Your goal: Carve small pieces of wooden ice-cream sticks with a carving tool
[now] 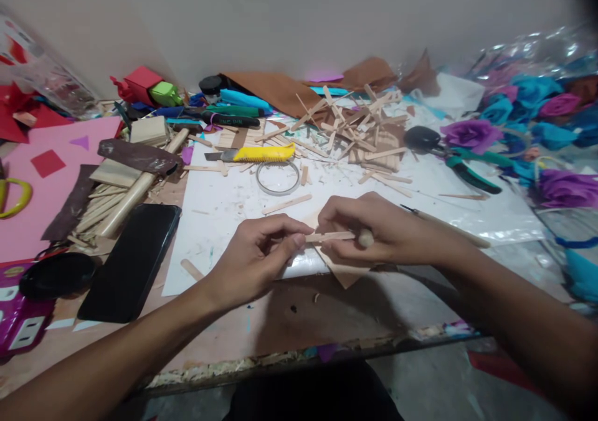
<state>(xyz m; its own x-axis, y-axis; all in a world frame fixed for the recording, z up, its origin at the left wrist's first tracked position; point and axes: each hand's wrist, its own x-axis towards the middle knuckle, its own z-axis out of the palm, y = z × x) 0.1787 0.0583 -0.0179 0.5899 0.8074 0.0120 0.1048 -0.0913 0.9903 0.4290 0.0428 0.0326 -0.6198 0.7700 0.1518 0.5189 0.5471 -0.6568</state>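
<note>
Over the front of the white sheet, a flat wooden craft stick [332, 236] lies crosswise between my two hands. The thumb and forefinger of my left hand [261, 246] pinch its left end. My right hand [374, 228] is closed around its right part, fingers curled from above and below. A rounded pale end [365, 238] shows in the right palm; I cannot tell what it belongs to. Beneath the right hand is a tan flat piece [346, 273], partly covered. One loose craft stick [286, 205] rests just beyond my hands.
Behind are a yellow utility knife [264, 153], a tape roll [278, 178] and a pile of craft sticks [355, 122]. Pliers [467, 159] and paper flowers [471, 134] lie right, near a thin pointed tool [448, 227]. A black phone [131, 262] lies left, beside pink paper [70, 178].
</note>
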